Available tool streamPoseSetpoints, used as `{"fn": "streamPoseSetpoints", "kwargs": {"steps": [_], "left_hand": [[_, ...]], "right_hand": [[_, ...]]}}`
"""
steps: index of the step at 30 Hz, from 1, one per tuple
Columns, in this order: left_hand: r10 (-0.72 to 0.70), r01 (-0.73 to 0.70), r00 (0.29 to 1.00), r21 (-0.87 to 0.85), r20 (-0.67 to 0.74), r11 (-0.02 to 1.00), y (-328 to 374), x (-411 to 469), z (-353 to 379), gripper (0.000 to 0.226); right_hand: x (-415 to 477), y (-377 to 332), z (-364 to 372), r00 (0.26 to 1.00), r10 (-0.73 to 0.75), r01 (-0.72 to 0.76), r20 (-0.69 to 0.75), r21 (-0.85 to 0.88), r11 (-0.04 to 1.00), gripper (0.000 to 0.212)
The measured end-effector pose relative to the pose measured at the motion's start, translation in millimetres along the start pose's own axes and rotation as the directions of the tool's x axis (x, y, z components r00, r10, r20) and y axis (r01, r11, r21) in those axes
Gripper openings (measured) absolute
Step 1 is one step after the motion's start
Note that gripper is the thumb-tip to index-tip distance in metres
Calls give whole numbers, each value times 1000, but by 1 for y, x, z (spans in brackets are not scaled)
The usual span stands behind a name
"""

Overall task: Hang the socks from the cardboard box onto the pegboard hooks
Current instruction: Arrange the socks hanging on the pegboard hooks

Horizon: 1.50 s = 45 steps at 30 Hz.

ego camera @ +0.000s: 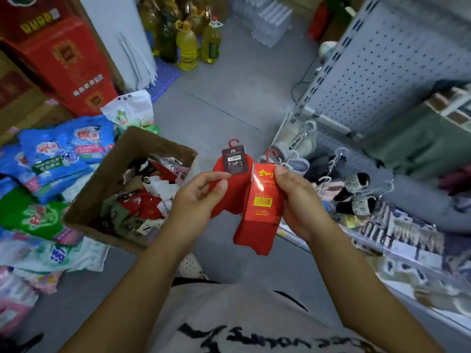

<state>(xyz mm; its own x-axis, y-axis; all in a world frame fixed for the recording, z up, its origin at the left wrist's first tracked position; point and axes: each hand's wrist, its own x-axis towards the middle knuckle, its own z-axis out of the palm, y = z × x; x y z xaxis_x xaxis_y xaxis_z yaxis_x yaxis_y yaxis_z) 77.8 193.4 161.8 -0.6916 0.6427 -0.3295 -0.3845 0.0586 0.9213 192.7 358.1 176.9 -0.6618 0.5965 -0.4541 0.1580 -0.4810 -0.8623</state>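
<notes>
Picked socks are in hand: the left hand (200, 197) pinches a dark-tagged red pair (238, 192), the right hand (297, 196) a red-labelled pair (262, 212), the cardboard box (119, 161) at nine o'clock; next, I judge, each must reach a hook on the pegboard (377, 80) at two o'clock.

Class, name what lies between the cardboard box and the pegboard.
Head view: left hand holding dark-tagged red socks, right hand holding red-packaged socks, over grey floor.

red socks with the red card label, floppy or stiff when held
Probably stiff only along the red card label; the red socks below hang limp. Likely light: the right hand pinches them by fingertips.
</notes>
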Motion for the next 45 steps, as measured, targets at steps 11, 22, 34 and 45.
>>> {"fn": "streamPoseSetpoints", "kwargs": {"steps": [11, 22, 34, 45], "left_hand": [[-213, 235, 900, -11, 381, 972, -24, -75, 204, 49], [-248, 279, 868, -7, 431, 960, -70, -116, 323, 50], [-7, 18, 839, -15, 544, 1000, 31, -70, 363, 21], [171, -162, 803, -67, 571, 984, 135, -57, 411, 26]], "right_hand": [[-133, -13, -172, 990, -144, 144, -3, 34, 989, 40], [-227, -9, -284, 982, -159, 162, -107, 28, 986, 44], [-229, -64, -330, 836, -371, 407, -405, 3, 913, 18], [-210, -125, -327, 923, -384, 385, 27, -68, 920, 11]]}}
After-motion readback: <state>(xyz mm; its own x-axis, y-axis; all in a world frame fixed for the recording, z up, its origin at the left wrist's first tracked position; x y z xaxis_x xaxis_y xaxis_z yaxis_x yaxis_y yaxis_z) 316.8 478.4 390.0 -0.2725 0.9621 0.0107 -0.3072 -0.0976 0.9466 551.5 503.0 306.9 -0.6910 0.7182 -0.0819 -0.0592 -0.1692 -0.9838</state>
